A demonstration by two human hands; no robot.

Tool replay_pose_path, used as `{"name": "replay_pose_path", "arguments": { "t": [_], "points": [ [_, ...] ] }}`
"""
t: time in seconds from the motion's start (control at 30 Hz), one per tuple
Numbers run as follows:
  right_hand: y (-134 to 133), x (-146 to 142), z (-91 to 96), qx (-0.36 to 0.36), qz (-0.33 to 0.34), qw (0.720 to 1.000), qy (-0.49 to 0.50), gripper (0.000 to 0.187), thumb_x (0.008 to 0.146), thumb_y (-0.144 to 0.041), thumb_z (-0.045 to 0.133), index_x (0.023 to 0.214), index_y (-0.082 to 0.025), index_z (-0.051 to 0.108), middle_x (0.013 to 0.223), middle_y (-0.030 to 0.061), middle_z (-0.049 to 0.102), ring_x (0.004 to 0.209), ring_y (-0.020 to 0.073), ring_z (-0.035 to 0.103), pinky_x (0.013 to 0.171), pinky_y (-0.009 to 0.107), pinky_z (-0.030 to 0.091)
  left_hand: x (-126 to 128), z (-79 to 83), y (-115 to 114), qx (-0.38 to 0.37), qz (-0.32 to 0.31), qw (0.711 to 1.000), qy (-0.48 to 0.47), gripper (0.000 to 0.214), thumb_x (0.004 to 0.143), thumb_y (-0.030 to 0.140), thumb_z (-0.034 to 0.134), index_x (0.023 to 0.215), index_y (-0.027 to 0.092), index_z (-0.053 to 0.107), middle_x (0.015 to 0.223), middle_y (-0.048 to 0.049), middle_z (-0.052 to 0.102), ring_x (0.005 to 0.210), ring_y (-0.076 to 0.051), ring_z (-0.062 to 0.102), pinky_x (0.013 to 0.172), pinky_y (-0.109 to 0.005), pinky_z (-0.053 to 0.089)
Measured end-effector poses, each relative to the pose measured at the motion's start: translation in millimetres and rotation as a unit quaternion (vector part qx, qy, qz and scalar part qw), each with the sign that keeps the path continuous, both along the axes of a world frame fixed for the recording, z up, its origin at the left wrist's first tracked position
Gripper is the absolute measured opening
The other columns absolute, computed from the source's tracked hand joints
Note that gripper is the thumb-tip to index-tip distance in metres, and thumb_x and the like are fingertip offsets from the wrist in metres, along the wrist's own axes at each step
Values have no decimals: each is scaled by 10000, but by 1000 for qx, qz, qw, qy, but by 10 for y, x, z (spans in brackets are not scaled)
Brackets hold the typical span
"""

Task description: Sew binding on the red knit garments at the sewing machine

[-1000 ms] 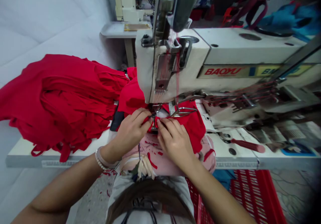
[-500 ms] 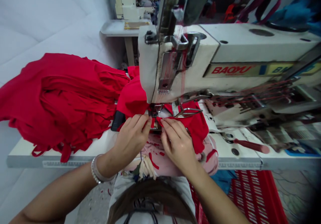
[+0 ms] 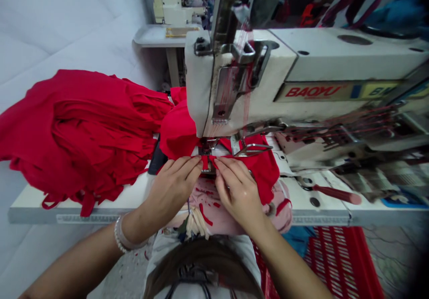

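Pinching a narrow red fabric strip [image 3: 205, 162] at the steel presser foot [image 3: 209, 145] of a BAOYU industrial sewing machine [image 3: 321, 55], the two hands meet almost fingertip to fingertip. The left hand [image 3: 170, 189] is narrowly closed, its fingers angled in from the side and its fingertips [image 3: 196, 162] on the strip's near edge. The right hand [image 3: 237, 192] mirrors it, with its fingertips [image 3: 219, 164] against the other edge. The needle itself is too small to make out. Good work here would seem to depend on keeping the strip square to the foot, with even tension and fingertips clear of the stitching point. The strip joins a red knit garment [image 3: 263, 174] lying under the machine head, while a heaped mass of red cloth [image 3: 87, 129] lies on the white sewing table [image 3: 33, 214] to the left. Pink fabric [image 3: 209, 203] hangs over the table's near edge, a red-handled screwdriver [image 3: 338, 194] lies to the right, and a red plastic crate [image 3: 335, 263] sits on the floor below.
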State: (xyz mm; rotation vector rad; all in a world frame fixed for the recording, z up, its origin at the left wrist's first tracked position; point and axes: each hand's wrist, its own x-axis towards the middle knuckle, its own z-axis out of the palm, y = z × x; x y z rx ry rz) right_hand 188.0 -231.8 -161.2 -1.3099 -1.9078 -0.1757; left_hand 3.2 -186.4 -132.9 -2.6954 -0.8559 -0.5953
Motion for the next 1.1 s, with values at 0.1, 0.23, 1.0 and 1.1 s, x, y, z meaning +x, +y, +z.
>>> {"name": "replay_pose_path", "arguments": {
  "t": [0.1,0.23,1.0,1.1],
  "points": [
    [17,-15,13,5,1,1000,-2,277,900,-75,514,1146,-81,642,1093,148,684,1021,230,600,925,412,553,27,-25,-13,-7,24,1000,13,353,945,95,451,1263,90,606,1223,-102,663,1033,-233,586,816,-349,461],
    [40,-39,36,-3,5,1000,-16,292,913,-90,490,1159,-95,646,1109,145,682,1037,227,595,939,413,553,49,-64,-19,-6,37,999,17,340,947,115,457,1244,93,623,1222,-113,656,1035,-247,581,805,-357,448],
    [103,1,61,-12,-35,982,-188,310,941,-163,480,1171,-68,664,1186,138,681,1008,257,572,743,392,486,87,-60,49,-23,35,999,24,383,947,66,378,1260,88,598,1244,-141,633,1072,-253,567,825,-370,480],
    [151,6,59,-15,-32,982,-185,318,941,-166,468,1174,-71,663,1191,136,680,996,252,587,732,393,481,83,-60,72,-36,31,999,21,379,949,60,361,1248,77,592,1262,-149,621,1099,-252,564,854,-375,495]
  ]
}}
